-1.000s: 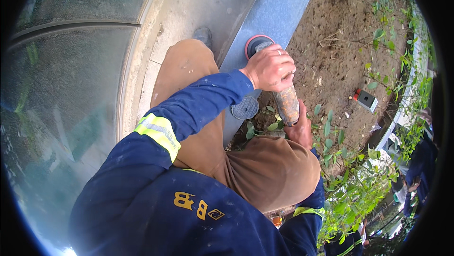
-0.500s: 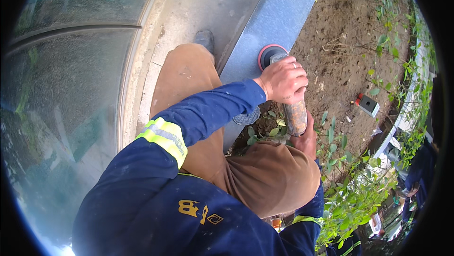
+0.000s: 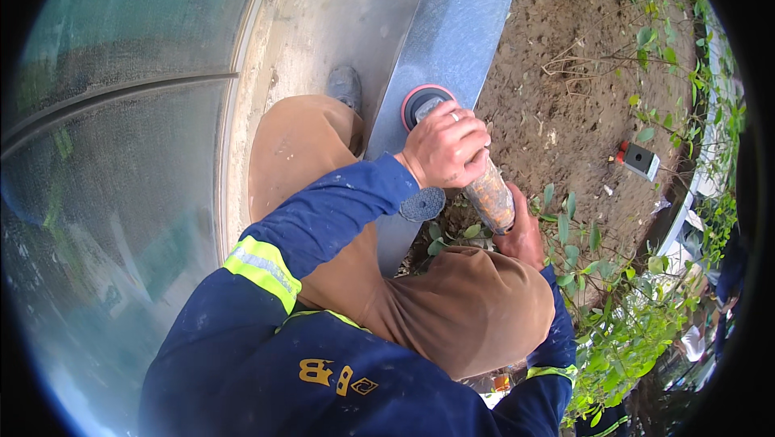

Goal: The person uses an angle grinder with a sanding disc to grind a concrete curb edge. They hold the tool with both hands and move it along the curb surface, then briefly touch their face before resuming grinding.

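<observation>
I hold a worn, rust-stained power tool [image 3: 487,191] with a round black, pink-rimmed pad [image 3: 416,102] resting on a long blue-grey ledge [image 3: 444,29]. My left hand [image 3: 446,146] is wrapped over the tool just behind its head, partly hiding it. My right hand [image 3: 521,231] grips the rear end of the tool's body, beside my bent right knee. A loose dark speckled disc [image 3: 422,204] lies under my left wrist, at the lower part of the ledge.
Glass panels [image 3: 113,163] curve along the left, beside a pale paved strip [image 3: 355,17]. Soil [image 3: 565,90] borders the ledge on the right, with a small black-and-silver object [image 3: 639,161] and leafy plants [image 3: 613,332]. Other people [image 3: 722,300] show at the far right rim.
The pad and both hands shifted right along the ledge, then moved back leftward; they now sit lower in the picture. The view has shifted slightly too. Both hands kept their grip.
</observation>
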Motion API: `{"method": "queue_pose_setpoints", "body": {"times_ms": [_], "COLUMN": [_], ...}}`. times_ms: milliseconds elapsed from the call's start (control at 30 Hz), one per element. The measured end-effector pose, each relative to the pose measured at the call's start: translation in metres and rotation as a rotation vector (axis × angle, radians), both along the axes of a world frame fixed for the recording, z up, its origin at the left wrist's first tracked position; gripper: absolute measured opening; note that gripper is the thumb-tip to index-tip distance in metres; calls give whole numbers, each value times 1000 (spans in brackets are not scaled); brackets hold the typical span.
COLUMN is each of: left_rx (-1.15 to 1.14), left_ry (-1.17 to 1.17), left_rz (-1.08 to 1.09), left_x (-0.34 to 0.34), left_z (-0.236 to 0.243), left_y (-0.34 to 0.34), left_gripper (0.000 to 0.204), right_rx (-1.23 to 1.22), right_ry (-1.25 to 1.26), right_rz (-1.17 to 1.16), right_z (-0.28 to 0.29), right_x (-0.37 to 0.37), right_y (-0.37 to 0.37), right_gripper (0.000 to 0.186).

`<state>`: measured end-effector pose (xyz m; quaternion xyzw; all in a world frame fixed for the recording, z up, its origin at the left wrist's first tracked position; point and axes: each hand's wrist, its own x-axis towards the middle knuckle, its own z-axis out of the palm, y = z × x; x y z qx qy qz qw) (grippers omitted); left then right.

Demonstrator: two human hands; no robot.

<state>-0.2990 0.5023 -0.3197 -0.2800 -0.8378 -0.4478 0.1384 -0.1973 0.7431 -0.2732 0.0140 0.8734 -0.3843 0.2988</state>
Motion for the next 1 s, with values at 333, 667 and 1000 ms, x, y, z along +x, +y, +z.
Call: {"method": "queue_pose_setpoints", "body": {"times_ms": [333,667,1000], "left_rx": [-71,-17,-63], "left_ry": [18,8,12], "left_rz": [4,-60,-28], "left_x": [-19,-29,-32], "left_z": [2,-1,2], "left_y": [-22,11,-22], "left_gripper": [16,15,16], "right_rx": [-132,-131,-127], "right_ry": [41,115,54], "right_rz": [83,-43,55], "right_z": [-21,-23,-14], "right_x": [-16,-7,-25], "right_y": [-2,15,-5], "right_gripper": [83,84,84]}}
